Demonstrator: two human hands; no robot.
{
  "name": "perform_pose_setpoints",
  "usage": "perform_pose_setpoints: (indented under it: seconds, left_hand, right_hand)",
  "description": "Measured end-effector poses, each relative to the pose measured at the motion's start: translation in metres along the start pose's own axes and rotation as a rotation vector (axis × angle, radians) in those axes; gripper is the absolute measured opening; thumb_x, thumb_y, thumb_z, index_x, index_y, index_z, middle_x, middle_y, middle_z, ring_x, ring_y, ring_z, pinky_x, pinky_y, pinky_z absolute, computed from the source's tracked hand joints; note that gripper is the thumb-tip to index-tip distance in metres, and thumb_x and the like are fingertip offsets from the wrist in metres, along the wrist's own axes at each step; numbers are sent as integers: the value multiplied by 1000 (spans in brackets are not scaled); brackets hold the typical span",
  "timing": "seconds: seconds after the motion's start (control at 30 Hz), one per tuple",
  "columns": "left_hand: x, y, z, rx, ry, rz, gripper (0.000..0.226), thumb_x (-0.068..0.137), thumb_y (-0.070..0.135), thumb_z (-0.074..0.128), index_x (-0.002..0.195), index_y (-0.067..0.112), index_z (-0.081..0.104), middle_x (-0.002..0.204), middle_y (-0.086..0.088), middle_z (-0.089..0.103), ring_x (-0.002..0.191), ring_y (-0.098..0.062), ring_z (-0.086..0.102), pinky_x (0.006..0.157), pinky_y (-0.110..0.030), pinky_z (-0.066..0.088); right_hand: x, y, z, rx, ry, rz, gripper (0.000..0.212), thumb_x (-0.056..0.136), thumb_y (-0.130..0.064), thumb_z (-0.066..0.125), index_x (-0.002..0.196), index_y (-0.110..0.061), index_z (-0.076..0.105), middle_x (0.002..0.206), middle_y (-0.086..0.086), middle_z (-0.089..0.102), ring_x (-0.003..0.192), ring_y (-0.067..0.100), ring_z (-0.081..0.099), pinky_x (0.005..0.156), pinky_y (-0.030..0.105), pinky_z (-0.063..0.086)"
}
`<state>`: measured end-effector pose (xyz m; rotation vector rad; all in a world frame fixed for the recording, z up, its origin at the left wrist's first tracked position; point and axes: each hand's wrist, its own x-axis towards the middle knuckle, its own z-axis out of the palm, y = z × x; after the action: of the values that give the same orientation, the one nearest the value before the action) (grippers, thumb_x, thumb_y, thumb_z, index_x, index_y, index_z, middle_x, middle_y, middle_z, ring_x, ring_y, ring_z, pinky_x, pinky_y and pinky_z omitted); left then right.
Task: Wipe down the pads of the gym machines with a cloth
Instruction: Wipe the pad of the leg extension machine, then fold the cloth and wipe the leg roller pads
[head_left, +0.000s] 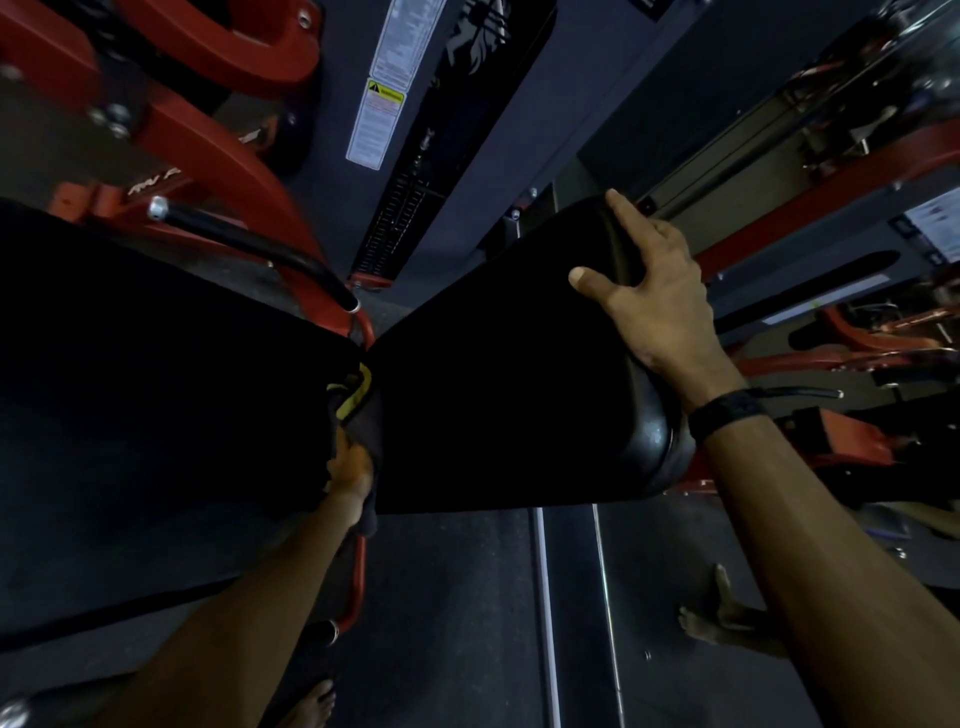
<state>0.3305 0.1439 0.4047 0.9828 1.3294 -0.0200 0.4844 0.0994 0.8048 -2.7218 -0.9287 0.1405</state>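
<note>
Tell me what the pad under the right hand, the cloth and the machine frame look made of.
Pad: likely black vinyl or leatherette, faint sheen at its rounded edge.
Cloth: soft dark fabric with yellow trim, bunched in folds.
Frame: apparently red-painted metal, glossy, bolted.

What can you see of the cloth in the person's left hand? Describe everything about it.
The cloth is dark, with a yellow strip near its upper end. It looks soft and bunched. The left hand grips it and holds it in the narrow gap between the two black pads, left pad and right pad. A dark end hangs below the hand. Its full shape is hidden.
</note>
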Motion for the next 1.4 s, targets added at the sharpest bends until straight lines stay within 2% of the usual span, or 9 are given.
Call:
perform_pose_setpoints:
  seconds: [0.17, 0.4, 0.77, 0.97, 1.03, 1.13, 1.27, 1.33, 1.4]
  left_hand:
    - [-50, 25, -13, 282, 55, 27, 49, 104, 18, 39, 151, 4, 35, 150, -29, 35, 134, -52, 34, 110, -57, 32]
    - [-95, 34, -14, 311, 90, 186, 52, 98, 43, 41, 132, 8, 59, 126, -25, 59, 115, -47, 57, 96, -56, 49]
    - [-192, 78, -38, 320, 164, 549, 30, 100, 32, 52, 127, 25, 64, 110, -14, 66, 103, -38, 65, 86, -48, 54]
    - [-216, 115, -73, 314, 120, 605, 36, 102, 30, 49, 136, 21, 59, 126, -14, 65, 116, -38, 60, 95, -42, 50]
    - [-221, 128, -91, 310, 51, 590, 36, 99, 34, 50, 130, 22, 64, 120, -12, 69, 111, -35, 63, 94, -43, 52]
    - [-226, 147, -116, 278, -6, 616, 36, 86, 41, 52, 107, 22, 73, 107, -6, 74, 102, -27, 67, 93, -39, 54]
    - [-248, 166, -142, 284, -42, 672, 19, 92, 14, 57, 78, 16, 70, 89, -7, 69, 88, -19, 58, 76, -32, 45]
    - [-261, 172, -153, 285, -53, 683, 13, 92, 9, 57, 91, 8, 70, 91, -8, 67, 88, -20, 59, 72, -30, 47]
    - [-284, 174, -165, 271, -56, 679, 19, 97, 0, 52, 108, 2, 67, 98, -8, 65, 92, -19, 58, 69, -20, 48]
  right_hand:
    - [2, 2, 2, -22, 9, -2, 75, 92, -47, 67, 154, -50, 24, 161, 5, 25, 140, 29, 38, 110, 54, 39]
    - [3, 1, 2, -20, 5, -4, 76, 91, -46, 68, 154, -49, 26, 162, 7, 23, 141, 33, 37, 112, 52, 37]
    - [-9, -8, 2, -125, 17, -34, 79, 93, -48, 65, 158, -42, 20, 166, 10, 10, 147, 39, 23, 114, 61, 29]
    - [-25, -17, 4, -561, 108, -517, 78, 92, -65, 46, 159, -34, 20, 164, 13, 24, 150, 36, 19, 117, 64, 14]
    - [-34, -21, 4, -569, -10, -728, 79, 89, -64, 43, 159, -37, 19, 162, 7, 32, 151, 30, 19, 119, 63, 9]
    - [-44, -32, 8, -498, -276, -813, 92, 89, -51, 63, 158, -43, 4, 166, 1, 22, 153, 26, 10, 119, 64, 0]
    - [-63, -59, 18, -486, -399, -977, 109, 84, -50, 74, 157, -45, -8, 169, 1, 6, 152, 28, 10, 119, 63, 4]
    - [-68, -75, 26, -424, -338, -1091, 97, 86, -43, 70, 159, -41, 6, 165, 2, 22, 145, 28, 25, 115, 56, 18]
    - [-71, -93, 28, -380, -226, -1195, 75, 81, -29, 63, 151, -32, 37, 142, 2, 52, 124, 28, 46, 100, 46, 33]
